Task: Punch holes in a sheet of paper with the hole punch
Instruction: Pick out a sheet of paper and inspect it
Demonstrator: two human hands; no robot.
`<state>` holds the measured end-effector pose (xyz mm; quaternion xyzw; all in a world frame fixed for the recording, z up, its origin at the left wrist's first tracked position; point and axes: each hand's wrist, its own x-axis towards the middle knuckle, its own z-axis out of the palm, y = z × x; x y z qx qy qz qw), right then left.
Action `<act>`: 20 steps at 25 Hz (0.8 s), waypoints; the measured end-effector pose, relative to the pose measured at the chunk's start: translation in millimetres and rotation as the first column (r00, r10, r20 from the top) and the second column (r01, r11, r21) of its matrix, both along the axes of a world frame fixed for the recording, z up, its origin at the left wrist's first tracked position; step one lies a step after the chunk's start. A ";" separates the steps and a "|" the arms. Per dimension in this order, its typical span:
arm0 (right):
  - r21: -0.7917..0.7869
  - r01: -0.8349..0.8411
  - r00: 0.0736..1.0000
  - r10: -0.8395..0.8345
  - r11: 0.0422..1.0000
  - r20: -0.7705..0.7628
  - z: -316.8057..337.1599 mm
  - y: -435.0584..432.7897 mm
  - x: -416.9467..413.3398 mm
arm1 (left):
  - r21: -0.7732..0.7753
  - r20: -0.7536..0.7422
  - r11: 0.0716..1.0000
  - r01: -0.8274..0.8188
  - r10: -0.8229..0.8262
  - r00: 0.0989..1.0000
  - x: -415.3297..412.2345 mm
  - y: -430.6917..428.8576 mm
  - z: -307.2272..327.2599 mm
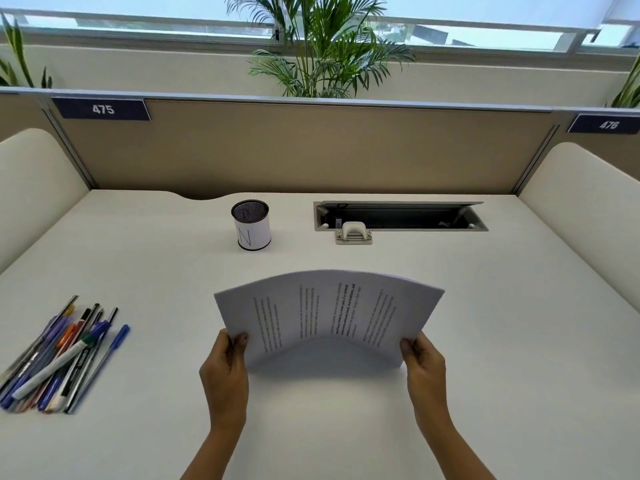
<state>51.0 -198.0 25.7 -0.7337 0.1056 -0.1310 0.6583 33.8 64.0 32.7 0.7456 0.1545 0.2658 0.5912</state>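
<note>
Printed sheet of paper: bowed upward above the table, pinched at its near corners by left hand and right hand. Hole punch: far side of table, beside mesh cup, untouched.

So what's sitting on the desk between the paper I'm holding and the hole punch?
Nothing: in the head view, only bare desk lies between the paper and the hole punch. The pen cup stands off to the left.
</note>
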 end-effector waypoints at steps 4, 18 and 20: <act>0.021 0.017 1.000 -0.017 1.000 0.004 0.0 -1.8 0.0 | 0.062 -0.010 0.998 -0.025 0.025 1.000 -3.5 0.6 -1.5; 0.182 0.149 0.939 -0.082 0.972 -0.334 9.9 19.7 -14.4 | -0.073 -0.121 0.989 -0.127 0.118 0.986 6.1 10.4 19.5; 0.354 0.085 0.941 0.042 0.932 -0.337 12.9 37.5 -19.1 | -0.199 -0.155 0.966 -0.163 0.133 0.979 8.3 2.9 19.2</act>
